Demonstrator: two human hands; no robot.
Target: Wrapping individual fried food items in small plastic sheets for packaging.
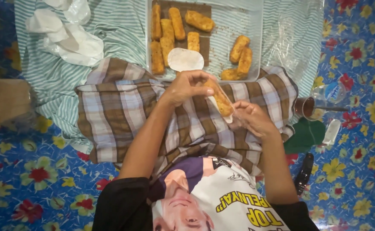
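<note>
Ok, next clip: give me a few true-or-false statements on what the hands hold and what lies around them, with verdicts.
1. Both hands hold one breaded stick between them. True: the left hand has it from above, the right hand at its lower end.
2. The tray is empty. False: it holds about ten more breaded sticks on brown paper.
3. A thin white wrapper lies at the tray's near edge. True.
4. The person sits on a bare wooden floor. False: the floor covering is blue with flowers.
5. A clear bottle lies to the person's right. True.
</note>
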